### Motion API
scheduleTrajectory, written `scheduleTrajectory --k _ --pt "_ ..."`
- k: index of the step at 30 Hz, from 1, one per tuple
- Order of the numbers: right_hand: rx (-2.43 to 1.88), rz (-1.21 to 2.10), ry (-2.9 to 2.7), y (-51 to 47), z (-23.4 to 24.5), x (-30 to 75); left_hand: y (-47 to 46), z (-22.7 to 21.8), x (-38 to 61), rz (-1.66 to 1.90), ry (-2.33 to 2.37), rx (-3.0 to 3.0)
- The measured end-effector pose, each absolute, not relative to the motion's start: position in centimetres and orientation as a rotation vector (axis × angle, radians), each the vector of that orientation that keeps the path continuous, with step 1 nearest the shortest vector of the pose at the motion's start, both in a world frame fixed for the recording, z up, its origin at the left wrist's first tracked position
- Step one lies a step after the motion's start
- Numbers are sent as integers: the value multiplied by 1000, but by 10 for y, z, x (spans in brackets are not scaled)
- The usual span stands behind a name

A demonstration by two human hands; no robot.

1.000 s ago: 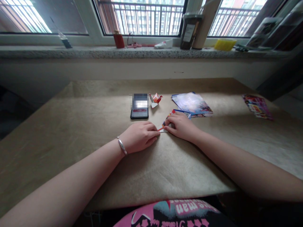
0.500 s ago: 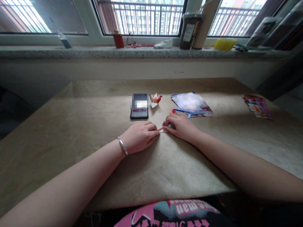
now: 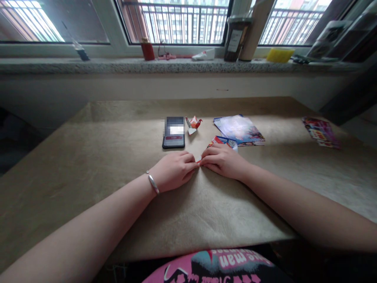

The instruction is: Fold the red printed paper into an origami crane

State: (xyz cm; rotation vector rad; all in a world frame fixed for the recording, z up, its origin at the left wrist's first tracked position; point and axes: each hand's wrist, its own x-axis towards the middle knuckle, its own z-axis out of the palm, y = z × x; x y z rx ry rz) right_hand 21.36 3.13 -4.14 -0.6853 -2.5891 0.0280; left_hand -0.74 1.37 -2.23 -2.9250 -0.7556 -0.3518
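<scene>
A printed sheet of paper (image 3: pixel 232 144), partly folded, lies on the table, mostly covered by my right hand (image 3: pixel 222 159). Its blue and red print and a small square code show beyond my knuckles. At the near corner, the fingertips of my left hand (image 3: pixel 178 169) pinch the paper, where a bit of white and orange shows. My right fingers are pressed together on the same corner, almost touching the left ones. A folded red and white paper crane (image 3: pixel 193 125) stands just beyond my hands, beside a phone (image 3: pixel 173 141) with a blurred screen.
A stack of printed sheets (image 3: pixel 240 129) lies behind my right hand. More colourful papers (image 3: pixel 321 133) are at the table's right side. On the windowsill stand a red bottle (image 3: pixel 147 50), a dark jar (image 3: pixel 234 41) and a yellow sponge-like block (image 3: pixel 279 56).
My right hand has slid slightly left and nearer, its fingertips now close to my left ones. More of the sheet's far printed part shows. My left hand has stayed in place.
</scene>
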Motion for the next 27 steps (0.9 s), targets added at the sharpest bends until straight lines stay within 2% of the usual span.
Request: scheduleTrajectory --k 13,22,27 --pt "-718 103 -2585 28 -40 216 18 -14 -17 -247 -833 -3061" --pt "-724 110 -2587 27 -39 216 23 -19 -17 -449 -691 -3113" --pt "-717 84 -2578 28 -39 215 20 -23 -11 -409 -666 -3030"
